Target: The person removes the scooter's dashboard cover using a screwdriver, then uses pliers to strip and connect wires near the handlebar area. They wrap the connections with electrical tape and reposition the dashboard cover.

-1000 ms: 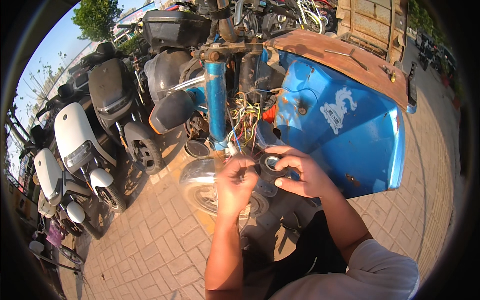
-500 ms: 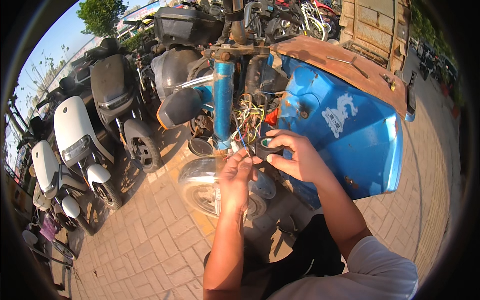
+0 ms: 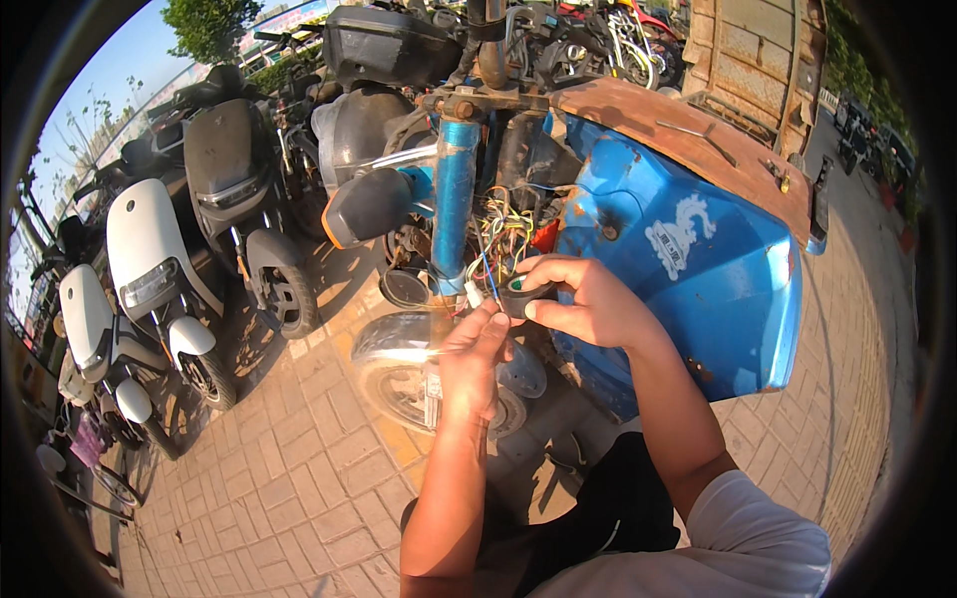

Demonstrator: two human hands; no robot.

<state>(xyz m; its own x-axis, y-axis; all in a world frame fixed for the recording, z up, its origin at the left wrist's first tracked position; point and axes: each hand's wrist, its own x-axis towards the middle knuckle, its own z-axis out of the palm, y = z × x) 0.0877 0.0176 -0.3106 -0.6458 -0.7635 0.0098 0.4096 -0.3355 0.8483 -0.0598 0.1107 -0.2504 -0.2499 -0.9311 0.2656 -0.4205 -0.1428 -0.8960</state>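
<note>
My left hand [image 3: 471,361] pinches a thin wire [image 3: 490,274], partly blue, between thumb and fingertips. Just to its right, my right hand [image 3: 590,307] grips a roll of black electrical tape [image 3: 522,290], its green core partly showing. The fingers cover much of the roll, and where tape and wire meet is too small to make out. Beside my left fingertips is a white connector [image 3: 474,293]. Behind both hands, a tangle of coloured wires [image 3: 510,231] spills out next to the blue steering column [image 3: 455,204].
A blue front panel [image 3: 723,294] stands at the right; above it a brown board [image 3: 698,135] carries a metal tool [image 3: 710,146]. Below my hands is the front wheel [image 3: 397,394]. Parked scooters [image 3: 159,249] line the left. Pliers [image 3: 568,456] appear low, near my legs.
My right hand has turned the tape roll, so less of its face and core shows. My left hand keeps its pinch on the wire. The whole view has shifted slightly.
</note>
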